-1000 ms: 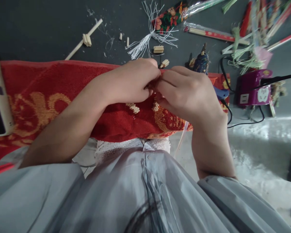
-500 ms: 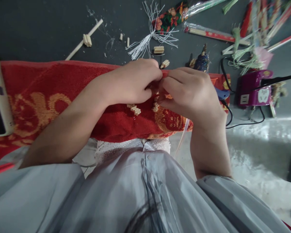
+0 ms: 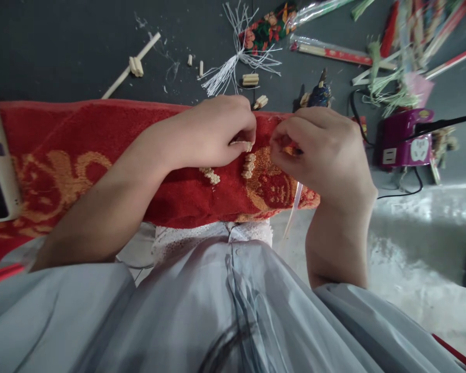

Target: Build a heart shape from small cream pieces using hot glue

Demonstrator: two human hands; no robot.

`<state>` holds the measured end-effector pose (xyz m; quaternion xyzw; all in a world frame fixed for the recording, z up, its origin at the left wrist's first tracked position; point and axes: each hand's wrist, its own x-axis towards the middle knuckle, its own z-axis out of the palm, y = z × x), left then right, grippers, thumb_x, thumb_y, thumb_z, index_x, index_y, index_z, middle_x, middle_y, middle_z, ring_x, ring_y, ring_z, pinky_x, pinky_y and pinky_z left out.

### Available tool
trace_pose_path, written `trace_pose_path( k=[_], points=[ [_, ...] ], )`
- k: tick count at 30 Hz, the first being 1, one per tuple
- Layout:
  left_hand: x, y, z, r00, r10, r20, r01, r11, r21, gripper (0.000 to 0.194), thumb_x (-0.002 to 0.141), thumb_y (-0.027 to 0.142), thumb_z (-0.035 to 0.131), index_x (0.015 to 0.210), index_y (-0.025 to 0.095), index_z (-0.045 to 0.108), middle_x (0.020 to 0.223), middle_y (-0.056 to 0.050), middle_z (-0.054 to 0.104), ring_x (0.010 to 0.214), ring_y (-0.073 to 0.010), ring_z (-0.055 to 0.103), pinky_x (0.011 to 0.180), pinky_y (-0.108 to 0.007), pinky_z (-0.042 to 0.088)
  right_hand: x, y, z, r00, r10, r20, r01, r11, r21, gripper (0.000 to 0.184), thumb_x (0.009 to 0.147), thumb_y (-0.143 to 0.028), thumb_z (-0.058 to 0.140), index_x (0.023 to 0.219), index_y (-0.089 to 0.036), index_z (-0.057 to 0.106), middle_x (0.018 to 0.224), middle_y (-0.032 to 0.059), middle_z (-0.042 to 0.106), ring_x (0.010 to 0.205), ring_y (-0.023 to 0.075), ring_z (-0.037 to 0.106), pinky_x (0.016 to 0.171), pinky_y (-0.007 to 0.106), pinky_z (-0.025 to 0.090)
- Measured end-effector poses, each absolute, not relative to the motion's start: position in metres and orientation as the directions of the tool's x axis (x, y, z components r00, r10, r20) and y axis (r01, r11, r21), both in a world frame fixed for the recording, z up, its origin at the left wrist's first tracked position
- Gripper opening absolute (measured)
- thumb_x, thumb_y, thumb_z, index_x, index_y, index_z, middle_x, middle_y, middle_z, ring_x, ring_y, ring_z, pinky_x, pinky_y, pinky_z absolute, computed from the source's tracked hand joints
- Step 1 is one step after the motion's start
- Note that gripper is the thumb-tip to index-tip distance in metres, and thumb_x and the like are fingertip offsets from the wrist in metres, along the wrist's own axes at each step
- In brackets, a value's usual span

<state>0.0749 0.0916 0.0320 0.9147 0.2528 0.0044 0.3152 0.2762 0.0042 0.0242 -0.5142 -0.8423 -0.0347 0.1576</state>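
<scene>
Grip of my left hand [image 3: 221,128]: closed, thumb and fingers pinching a pale piece [image 3: 249,146] over the towel [image 3: 174,199]. My right hand [image 3: 322,147] is held apart from it, fingers curled toward the thumb; I cannot tell whether anything is between them. Just nearer to me than the piece, a cluster [image 3: 248,166] of short pale rods lies on the towel. To its left lies a second cluster [image 3: 213,177], partly covered by my left hand. A translucent rod [image 3: 294,210] extends past the towel's near edge, beside my right wrist. On the bench [image 3: 62,46], beyond my hands, I note a bundle [image 3: 250,79] near white strings [image 3: 228,70], and a blue tool [image 3: 319,96], partly hidden. Farther right sits a purple socket box [image 3: 402,140].
</scene>
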Motion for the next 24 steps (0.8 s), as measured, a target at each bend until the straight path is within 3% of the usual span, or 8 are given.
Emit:
trace_pose_path(
  k=[4,9,13,24],
  points=[
    [0.074,0.091,0.032,0.873,0.467,-0.141,0.451,-0.662,0.599,0.023,0.084,0.029,0.052,0.092,0.025,0.073,0.106,-0.006,0.071,0.097,-0.0225,0.066,0.086,-0.031,0.049,0.278,0.0,0.017,-0.345,0.902,0.257,0.932,0.362,-0.019,0.023,0.088,-0.025,0.057,0.067,-0.024,0.048,0.066,0.003,0.055,0.064,0.0169,0.047,0.057,0.033,0.032],
    [0.073,0.092,0.029,0.877,0.464,-0.12,0.436,-0.667,0.605,0.023,0.084,0.029,0.051,0.092,0.025,0.072,0.105,-0.006,0.07,0.096,-0.0229,0.065,0.087,-0.033,0.049,0.272,-0.007,0.016,-0.349,0.886,0.304,0.89,0.415,-0.188,0.012,0.088,-0.017,0.051,0.08,-0.021,0.058,0.077,0.0048,0.06,0.072,0.0179,0.054,0.065,0.032,0.042],
    [0.073,0.093,0.03,0.892,0.437,-0.119,0.418,-0.695,0.585,0.028,0.086,0.027,0.047,0.096,0.019,0.072,0.108,-0.009,0.068,0.096,-0.0215,0.063,0.086,-0.032,0.048,0.259,-0.008,0.016,-0.395,0.845,0.361,0.867,0.473,-0.159,0.021,0.096,-0.021,0.045,0.08,-0.022,0.059,0.078,0.0045,0.063,0.074,0.0163,0.055,0.069,0.03,0.046],
    [0.076,0.091,0.034,0.886,0.439,-0.149,0.446,-0.72,0.531,0.025,0.081,0.016,0.044,0.09,0.018,0.067,0.101,-0.005,0.065,0.094,-0.0186,0.061,0.085,-0.028,0.046,0.251,0.001,0.024,-0.444,0.88,0.168,0.878,0.465,-0.118,0.035,0.102,-0.018,0.032,0.078,-0.023,0.057,0.083,0.0045,0.061,0.083,0.0174,0.058,0.072,0.032,0.046]
  ],
)
